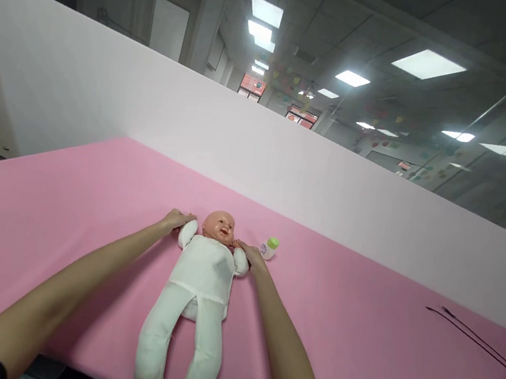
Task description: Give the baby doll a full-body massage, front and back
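Note:
A baby doll (205,265) with a bald plastic head and a white cloth body lies on its back on the pink table cover (331,330), legs toward me. My left hand (175,221) is closed at the end of the doll's raised arm on the left of the view, by its small hand. On the other side, my right hand (250,254) is closed around the doll's other hand, beside its cheek. Most of my fingertips are hidden or too small to make out. A small white bottle (266,249) with a green cap lies tilted just beyond my right hand.
A low white partition (241,140) runs along the table's far side, with glass above it. Thin dark cords (479,340) lie on the cover at the right. A door (168,25) and lit ceiling panels show behind.

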`<action>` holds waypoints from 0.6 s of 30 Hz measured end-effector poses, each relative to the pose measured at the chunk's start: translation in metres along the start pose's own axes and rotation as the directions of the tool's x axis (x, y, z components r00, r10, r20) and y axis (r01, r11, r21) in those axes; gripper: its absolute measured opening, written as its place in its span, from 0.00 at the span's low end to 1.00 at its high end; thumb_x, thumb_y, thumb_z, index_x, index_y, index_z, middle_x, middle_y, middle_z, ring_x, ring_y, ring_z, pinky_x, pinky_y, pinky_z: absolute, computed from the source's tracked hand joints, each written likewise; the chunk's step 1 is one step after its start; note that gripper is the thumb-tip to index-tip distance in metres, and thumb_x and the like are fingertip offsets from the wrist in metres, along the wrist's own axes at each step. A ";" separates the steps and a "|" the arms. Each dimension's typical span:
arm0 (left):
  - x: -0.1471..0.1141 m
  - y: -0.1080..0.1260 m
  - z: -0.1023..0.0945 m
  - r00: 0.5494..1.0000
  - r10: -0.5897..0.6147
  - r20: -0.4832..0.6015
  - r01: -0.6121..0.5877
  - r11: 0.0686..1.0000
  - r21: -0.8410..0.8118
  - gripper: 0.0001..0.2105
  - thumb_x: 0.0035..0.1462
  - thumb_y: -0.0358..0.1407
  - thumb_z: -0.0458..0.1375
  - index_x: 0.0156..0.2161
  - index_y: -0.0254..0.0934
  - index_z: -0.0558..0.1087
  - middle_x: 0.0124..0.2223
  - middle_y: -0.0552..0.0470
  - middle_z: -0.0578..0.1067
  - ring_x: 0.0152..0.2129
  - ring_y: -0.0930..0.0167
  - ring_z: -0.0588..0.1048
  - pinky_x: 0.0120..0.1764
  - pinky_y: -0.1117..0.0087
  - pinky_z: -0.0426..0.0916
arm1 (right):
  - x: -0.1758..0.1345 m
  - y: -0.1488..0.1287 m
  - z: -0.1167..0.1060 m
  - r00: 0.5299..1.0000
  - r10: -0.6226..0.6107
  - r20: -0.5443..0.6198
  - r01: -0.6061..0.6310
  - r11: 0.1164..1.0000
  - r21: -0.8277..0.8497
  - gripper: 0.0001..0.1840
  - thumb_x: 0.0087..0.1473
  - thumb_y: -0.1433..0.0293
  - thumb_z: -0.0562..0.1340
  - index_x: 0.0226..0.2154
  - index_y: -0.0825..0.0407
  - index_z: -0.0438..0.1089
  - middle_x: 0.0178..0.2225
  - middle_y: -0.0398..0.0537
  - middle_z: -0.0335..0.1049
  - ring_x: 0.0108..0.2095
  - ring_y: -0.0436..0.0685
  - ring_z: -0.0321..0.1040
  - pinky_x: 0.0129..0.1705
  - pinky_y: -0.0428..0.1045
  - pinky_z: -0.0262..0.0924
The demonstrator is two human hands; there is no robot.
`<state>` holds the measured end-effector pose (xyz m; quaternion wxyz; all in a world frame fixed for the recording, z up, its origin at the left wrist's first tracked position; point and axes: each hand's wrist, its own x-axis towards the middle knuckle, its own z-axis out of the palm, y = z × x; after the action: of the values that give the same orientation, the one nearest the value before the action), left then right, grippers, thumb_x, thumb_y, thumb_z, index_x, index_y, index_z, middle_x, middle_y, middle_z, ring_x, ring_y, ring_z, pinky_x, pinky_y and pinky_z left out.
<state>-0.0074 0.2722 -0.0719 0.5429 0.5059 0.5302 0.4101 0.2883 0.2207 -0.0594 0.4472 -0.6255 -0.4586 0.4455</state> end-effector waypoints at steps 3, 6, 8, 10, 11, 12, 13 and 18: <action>-0.001 -0.004 -0.002 0.999 -0.024 0.033 0.025 1.000 -0.011 0.26 0.43 0.55 0.73 0.17 0.39 0.65 0.13 0.57 0.59 0.12 0.73 0.59 0.20 0.69 0.51 | -0.003 0.005 0.003 1.000 0.003 0.025 -0.004 1.000 0.030 0.17 0.46 0.57 0.73 0.27 0.55 0.77 0.28 0.52 0.79 0.29 0.57 0.73 0.31 0.50 0.67; -0.017 0.002 -0.010 0.994 0.056 0.092 -0.049 0.996 -0.081 0.25 0.43 0.57 0.72 0.24 0.36 0.72 0.20 0.54 0.69 0.19 0.70 0.68 0.24 0.69 0.59 | -0.017 0.004 -0.003 0.997 -0.051 0.063 0.046 0.996 0.073 0.24 0.47 0.51 0.72 0.35 0.55 0.79 0.34 0.51 0.81 0.34 0.58 0.75 0.36 0.49 0.68; -0.033 0.008 -0.020 0.973 0.144 0.180 -0.122 0.985 -0.125 0.22 0.43 0.53 0.73 0.30 0.34 0.77 0.28 0.51 0.76 0.26 0.69 0.73 0.30 0.69 0.65 | -0.031 0.000 -0.015 0.985 -0.106 0.136 0.093 0.991 0.102 0.28 0.46 0.50 0.74 0.42 0.54 0.80 0.41 0.53 0.81 0.41 0.60 0.76 0.41 0.50 0.69; -0.049 0.011 -0.032 0.898 0.260 0.354 -0.226 0.965 -0.135 0.18 0.43 0.45 0.74 0.35 0.35 0.80 0.35 0.49 0.79 0.33 0.67 0.75 0.37 0.68 0.68 | -0.046 -0.003 -0.030 0.955 -0.172 0.242 0.150 0.983 0.108 0.30 0.46 0.54 0.75 0.49 0.51 0.79 0.50 0.53 0.79 0.48 0.62 0.75 0.49 0.53 0.68; -0.057 0.010 -0.038 0.833 0.313 0.457 -0.291 0.949 -0.120 0.15 0.44 0.41 0.74 0.37 0.35 0.82 0.38 0.48 0.80 0.36 0.65 0.76 0.41 0.67 0.69 | -0.054 -0.003 -0.038 0.932 -0.196 0.303 0.178 0.980 0.087 0.29 0.47 0.56 0.76 0.51 0.49 0.79 0.52 0.53 0.78 0.51 0.62 0.74 0.51 0.54 0.67; -0.064 0.008 -0.043 0.758 0.350 0.551 -0.362 0.928 -0.092 0.14 0.44 0.37 0.73 0.38 0.36 0.83 0.40 0.48 0.81 0.39 0.64 0.77 0.45 0.66 0.69 | -0.062 -0.003 -0.045 0.906 -0.203 0.371 0.200 0.979 0.046 0.27 0.47 0.59 0.76 0.51 0.48 0.79 0.52 0.52 0.78 0.51 0.62 0.74 0.53 0.54 0.67; -0.071 0.003 -0.048 0.690 0.368 0.623 -0.431 0.901 -0.055 0.13 0.44 0.34 0.72 0.39 0.37 0.84 0.42 0.47 0.82 0.41 0.63 0.77 0.47 0.64 0.69 | -0.070 -0.001 -0.050 0.878 -0.192 0.439 0.219 0.976 -0.011 0.25 0.48 0.61 0.76 0.49 0.48 0.80 0.50 0.52 0.79 0.50 0.62 0.74 0.53 0.55 0.66; -0.089 -0.023 -0.059 0.609 0.383 0.695 -0.580 0.812 0.060 0.15 0.47 0.31 0.69 0.43 0.43 0.85 0.48 0.45 0.82 0.46 0.61 0.77 0.50 0.63 0.70 | -0.098 0.019 -0.056 0.735 -0.135 0.664 0.352 0.913 -0.205 0.18 0.46 0.65 0.75 0.43 0.49 0.83 0.46 0.52 0.79 0.48 0.63 0.73 0.52 0.56 0.66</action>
<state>-0.0768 0.1882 -0.0757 0.4831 0.8119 0.2005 0.2595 0.3280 0.1135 -0.0517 0.2137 -0.4340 -0.7267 0.4877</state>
